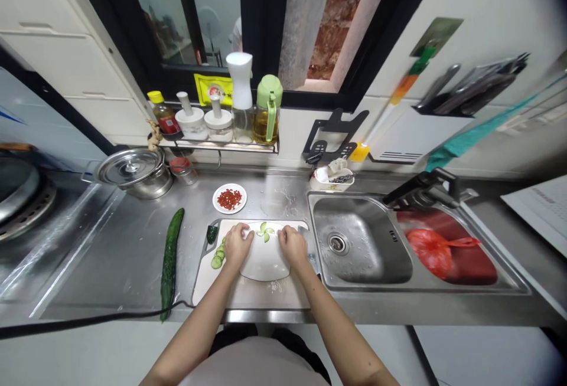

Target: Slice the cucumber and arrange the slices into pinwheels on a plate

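Observation:
A white plate (264,261) lies on the light cutting board (212,283), with a few thin cucumber slices (266,232) fanned out near its far side. My left hand (238,244) is over the plate's left edge, fingers curled towards the thumb. On the opposite edge, my right hand (292,245) has its fingers bent and pressed together. Whatever either hand pinches is too small to make out. Beside my left hand, a row of overlapping cucumber slices (217,259) lies on the board, with a dark green cucumber end (212,234) at the corner. A shiny metal piece shows beyond my right hand, partly hidden.
A whole cucumber (170,259) lies left of the board. Behind it stands a small dish of chopped red pieces (229,198). The sink (363,244) is to the right, with a red bag (432,252). A lidded pot (137,173) and a black cable (88,322) are left.

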A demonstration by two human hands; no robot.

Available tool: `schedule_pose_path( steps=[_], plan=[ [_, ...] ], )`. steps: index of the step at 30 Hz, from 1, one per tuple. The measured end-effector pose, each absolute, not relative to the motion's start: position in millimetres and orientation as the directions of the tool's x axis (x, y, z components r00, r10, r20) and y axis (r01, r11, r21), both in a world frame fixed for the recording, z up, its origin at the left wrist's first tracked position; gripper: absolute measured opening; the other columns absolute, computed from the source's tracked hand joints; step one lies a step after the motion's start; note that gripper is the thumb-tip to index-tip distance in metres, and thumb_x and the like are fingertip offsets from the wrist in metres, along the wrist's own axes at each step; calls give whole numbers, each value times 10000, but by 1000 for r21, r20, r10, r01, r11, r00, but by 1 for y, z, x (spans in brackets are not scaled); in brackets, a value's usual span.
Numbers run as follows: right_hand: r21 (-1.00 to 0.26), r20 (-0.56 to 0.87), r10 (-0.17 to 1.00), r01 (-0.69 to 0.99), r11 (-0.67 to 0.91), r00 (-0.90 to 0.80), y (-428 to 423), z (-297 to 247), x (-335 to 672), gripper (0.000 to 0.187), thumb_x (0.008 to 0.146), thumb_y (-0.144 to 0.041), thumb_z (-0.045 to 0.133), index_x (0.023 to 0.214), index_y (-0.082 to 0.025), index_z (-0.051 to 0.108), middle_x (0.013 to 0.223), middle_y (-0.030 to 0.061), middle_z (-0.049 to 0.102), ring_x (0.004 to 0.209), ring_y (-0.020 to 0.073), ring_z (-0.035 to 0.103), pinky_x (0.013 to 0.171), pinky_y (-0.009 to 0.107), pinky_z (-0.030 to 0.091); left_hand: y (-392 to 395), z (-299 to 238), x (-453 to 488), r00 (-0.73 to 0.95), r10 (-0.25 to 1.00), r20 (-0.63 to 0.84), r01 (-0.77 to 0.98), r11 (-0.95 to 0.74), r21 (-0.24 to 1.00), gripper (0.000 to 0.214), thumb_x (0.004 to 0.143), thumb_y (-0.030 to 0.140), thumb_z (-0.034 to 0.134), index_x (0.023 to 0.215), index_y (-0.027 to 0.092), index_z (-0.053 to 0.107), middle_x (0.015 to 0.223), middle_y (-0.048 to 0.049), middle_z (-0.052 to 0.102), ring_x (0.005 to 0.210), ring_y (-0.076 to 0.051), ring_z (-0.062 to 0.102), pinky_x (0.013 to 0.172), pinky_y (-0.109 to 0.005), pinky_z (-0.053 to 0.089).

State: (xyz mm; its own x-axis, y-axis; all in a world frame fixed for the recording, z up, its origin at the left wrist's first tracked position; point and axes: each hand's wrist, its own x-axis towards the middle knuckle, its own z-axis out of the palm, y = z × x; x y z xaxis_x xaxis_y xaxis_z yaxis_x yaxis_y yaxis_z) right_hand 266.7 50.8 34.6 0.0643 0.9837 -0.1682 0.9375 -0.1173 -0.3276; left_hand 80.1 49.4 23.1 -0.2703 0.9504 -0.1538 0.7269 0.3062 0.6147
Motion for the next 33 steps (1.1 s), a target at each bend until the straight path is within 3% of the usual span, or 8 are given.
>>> schedule_pose_path(
  steps=[12,20,26,33],
  plan=[
    [-459,-44,997,885,-80,67,-12,30,280,288,940,-335,391,842,-188,619,746,30,643,649,136,547,582,236,261,-14,12,31,-305,942,-139,727,325,605,194,827,340,529,929,216,638,766,-5,607,763,-161,581,666,-238,366],
    [-502,-24,996,861,-84,83,-46,31,282,320,926,-339,339,850,-200,617,780,52,679,690,162,591,606,239,308,-55,-4,6,-329,931,-159,775,362,519,241,833,344,514,1023,241,620,1061,-50,650,982,-226,594,763,-288,419],
    [-510,-31,997,856,-81,76,-59,39,279,307,922,-330,341,860,-209,616,827,58,693,731,175,613,617,242,329,-65,-14,3,-332,922,-199,787,387,481,286,839,370,508,1073,225,585,1086,-69,642,1037,-247,585,859,-323,426],
    [-507,-14,997,859,-74,78,-64,48,273,294,915,-324,358,880,-211,628,812,56,689,725,178,614,623,242,346,-62,-10,6,-341,919,-200,802,395,448,230,837,334,520,1031,231,588,1100,-61,640,1039,-243,591,849,-306,417]
  ],
)
